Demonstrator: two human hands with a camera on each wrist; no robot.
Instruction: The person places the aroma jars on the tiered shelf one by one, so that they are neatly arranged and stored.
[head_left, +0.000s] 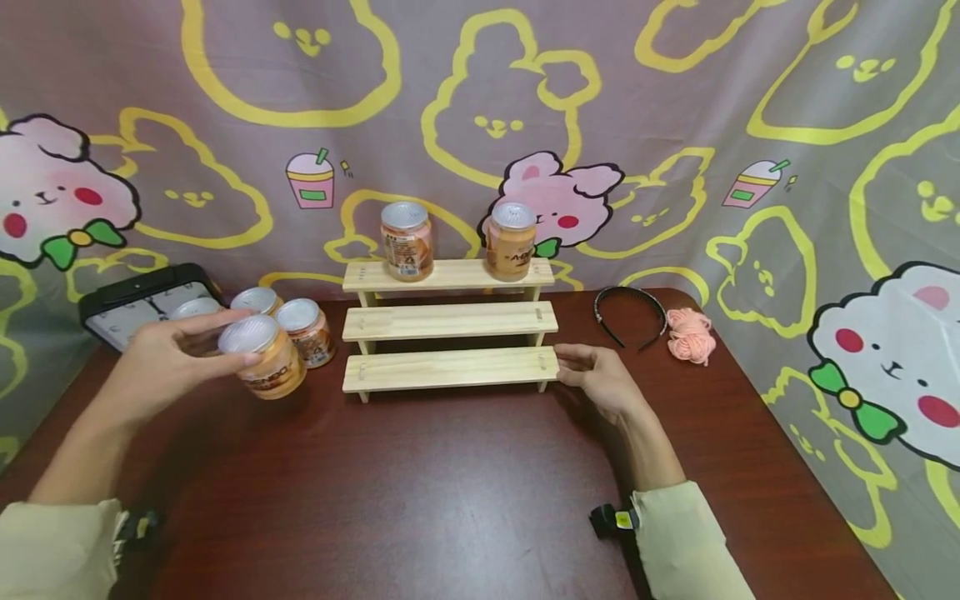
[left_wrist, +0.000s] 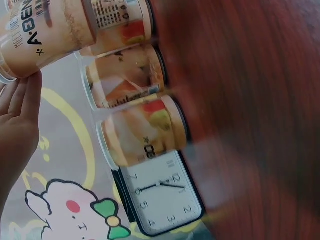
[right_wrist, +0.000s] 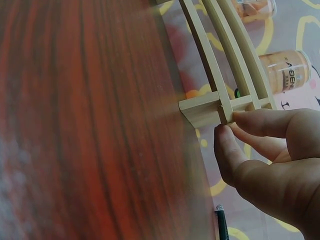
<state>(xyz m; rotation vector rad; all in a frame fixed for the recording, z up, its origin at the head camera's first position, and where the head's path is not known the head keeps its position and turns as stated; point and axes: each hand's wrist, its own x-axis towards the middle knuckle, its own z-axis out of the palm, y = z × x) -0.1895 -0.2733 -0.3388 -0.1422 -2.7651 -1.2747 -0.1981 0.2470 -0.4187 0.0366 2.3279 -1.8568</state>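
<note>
My left hand [head_left: 161,362] holds an orange-labelled can [head_left: 272,371] with a pale lid, thumb and fingers around its upper part. The can is tilted, in front of three similar cans, among them one at the right [head_left: 307,337] and one behind [head_left: 257,300]. In the left wrist view the held can [left_wrist: 47,37] shows at the upper left, the other cans in a row beside it. My right hand [head_left: 606,385] pinches the right end of the lowest step of a three-tier wooden rack [head_left: 450,371]; the right wrist view shows fingertips [right_wrist: 242,117] on that board end.
On the rack's top step stand two more cans, one left [head_left: 407,250] and one right [head_left: 512,250]. A black-framed clock [head_left: 123,321] is behind the cans at left. Right of the rack lie a dark headband [head_left: 630,293] and pink yarn [head_left: 690,336]. A patterned curtain [head_left: 450,150] hangs behind the table.
</note>
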